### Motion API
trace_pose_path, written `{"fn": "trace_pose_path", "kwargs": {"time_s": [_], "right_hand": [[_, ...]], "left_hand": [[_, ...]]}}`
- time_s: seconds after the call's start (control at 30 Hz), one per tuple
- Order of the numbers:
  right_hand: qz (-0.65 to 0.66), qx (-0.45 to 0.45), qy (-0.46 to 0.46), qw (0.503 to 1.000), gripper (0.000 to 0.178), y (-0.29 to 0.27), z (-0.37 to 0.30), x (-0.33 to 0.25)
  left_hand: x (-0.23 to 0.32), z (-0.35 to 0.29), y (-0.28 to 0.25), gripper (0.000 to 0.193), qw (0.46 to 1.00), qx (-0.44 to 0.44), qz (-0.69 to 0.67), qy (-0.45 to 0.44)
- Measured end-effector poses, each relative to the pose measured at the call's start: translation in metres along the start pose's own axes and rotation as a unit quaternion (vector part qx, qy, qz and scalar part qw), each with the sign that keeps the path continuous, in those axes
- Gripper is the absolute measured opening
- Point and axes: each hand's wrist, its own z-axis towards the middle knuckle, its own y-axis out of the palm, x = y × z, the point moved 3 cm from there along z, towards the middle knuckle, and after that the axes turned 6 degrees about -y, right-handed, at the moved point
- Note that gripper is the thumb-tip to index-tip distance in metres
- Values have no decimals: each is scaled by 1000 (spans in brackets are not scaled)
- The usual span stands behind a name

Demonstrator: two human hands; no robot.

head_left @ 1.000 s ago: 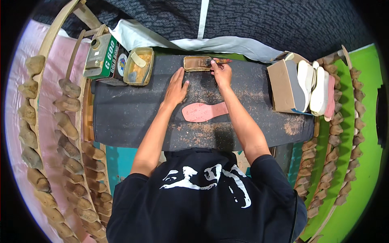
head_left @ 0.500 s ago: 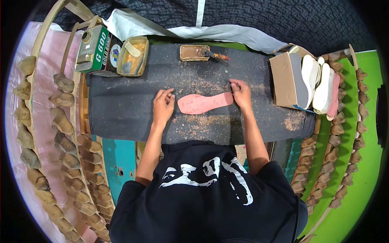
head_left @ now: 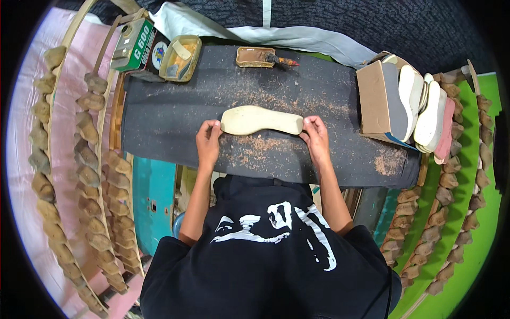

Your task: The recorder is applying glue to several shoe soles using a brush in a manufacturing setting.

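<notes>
A cream shoe sole [head_left: 260, 120] lies crosswise in front of me, its broad end to the left and its narrower end to the right. My left hand [head_left: 209, 139] pinches the broad end between thumb and fingers. At the narrower end, my right hand [head_left: 316, 137] grips the edge the same way. Beneath the sole is a dark cloth-covered table [head_left: 175, 122]. I cannot tell whether the sole touches the cloth or is held just above it.
Brown shavings [head_left: 255, 151] litter the cloth. At the far side are a tray with a brush [head_left: 255, 57], a yellowish tub [head_left: 194, 56] and a metal can [head_left: 133, 48]. A cardboard box [head_left: 372, 95] of soles stands right. Racks of wooden shoe lasts [head_left: 42, 159] flank me.
The pink, marked face of the sole was up, with my hands apart from its left end. Now the cream face shows, and both hands hold its ends.
</notes>
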Motion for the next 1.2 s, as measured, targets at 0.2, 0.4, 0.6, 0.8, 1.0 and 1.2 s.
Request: {"fn": "trace_pose_path", "kwargs": {"time_s": [0.2, 0.4, 0.6, 0.8, 1.0, 1.2], "right_hand": [[-24, -101, 11, 994, 21, 4, -16, 17], [-30, -184, 40, 982, 22, 12, -19, 35], [-54, -253, 76, 963, 25, 35, -41, 50], [-109, -337, 83, 932, 37, 69, -99, 64], [-196, -498, 184, 825, 57, 104, -185, 102], [-226, -581, 289, 726, 62, 116, -289, 190]], "left_hand": [[-12, -40, -10, 12, 993, 78, -90, -6], [-28, -97, -34, 15, 979, 149, -133, -36], [-46, -159, -63, 15, 958, 220, -177, -55], [-80, -224, -103, 27, 906, 332, -258, -44], [-123, -315, -156, 31, 842, 410, -348, -39], [-187, -426, -207, 49, 806, 454, -367, -97]]}}
